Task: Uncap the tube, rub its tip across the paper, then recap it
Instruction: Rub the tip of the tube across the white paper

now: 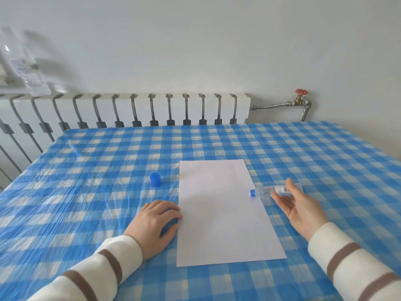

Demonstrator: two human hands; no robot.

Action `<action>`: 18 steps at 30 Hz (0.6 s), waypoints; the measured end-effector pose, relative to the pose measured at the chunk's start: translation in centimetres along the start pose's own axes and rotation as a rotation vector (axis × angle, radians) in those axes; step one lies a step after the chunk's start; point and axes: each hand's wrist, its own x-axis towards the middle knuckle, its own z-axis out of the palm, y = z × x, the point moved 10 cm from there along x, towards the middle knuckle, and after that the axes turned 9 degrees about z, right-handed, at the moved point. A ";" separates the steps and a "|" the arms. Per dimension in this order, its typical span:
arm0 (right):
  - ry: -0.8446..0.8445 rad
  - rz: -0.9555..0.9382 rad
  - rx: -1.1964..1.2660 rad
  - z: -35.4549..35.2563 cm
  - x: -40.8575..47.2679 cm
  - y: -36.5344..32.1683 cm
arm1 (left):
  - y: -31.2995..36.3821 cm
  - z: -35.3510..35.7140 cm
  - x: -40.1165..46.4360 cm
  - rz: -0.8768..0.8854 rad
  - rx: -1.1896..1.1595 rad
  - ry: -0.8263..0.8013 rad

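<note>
A white sheet of paper [225, 211] lies flat in the middle of the table. The clear tube [268, 190] lies level at the paper's right edge, and its uncapped blue tip [252, 193] points left, just over the sheet's edge. My right hand [301, 208] holds the tube loosely, thumb across its top and fingers beneath it. The blue cap [155, 179] stands on the cloth to the left of the paper, apart from both hands. My left hand [155, 222] rests palm down on the cloth, its fingertips touching the paper's left edge, with nothing in it.
The table wears a blue-and-white checked cloth [86, 192] under crinkled clear plastic. A white radiator [130, 109] runs along the wall behind the table's far edge, with a pipe and red valve [301, 92] at the right. A blurred clear bag [23, 68] hangs at the far left.
</note>
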 end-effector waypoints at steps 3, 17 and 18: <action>0.007 0.017 0.025 0.4 -0.1 0.3 | 0.0 0.1 0.0 -0.005 0.008 -0.013; -0.255 0.090 0.051 9.6 -2.4 3.4 | 0.5 -0.1 0.3 0.047 0.121 -0.089; -0.269 0.098 0.045 10.2 -2.6 3.8 | 0.5 -0.1 0.2 0.044 0.122 -0.087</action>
